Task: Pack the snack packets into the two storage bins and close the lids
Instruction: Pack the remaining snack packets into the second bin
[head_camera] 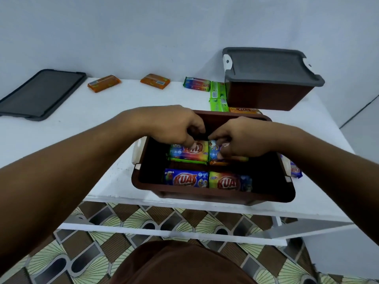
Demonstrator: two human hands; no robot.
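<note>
Two hands are down in the open brown bin (pixel 213 198) near you. Your left hand (pixel 174 126) pinches the top left packet (pixel 188 151) with bent fingers. Your right hand (pixel 242 138) has its fingers curled on the top right packet (pixel 214 152). If you push hard, the stack could tip or stand too high for the loose lid (pixel 41 93) at ten o'clock. Spare packets (pixel 103 83) wait at twelve o'clock.
</note>
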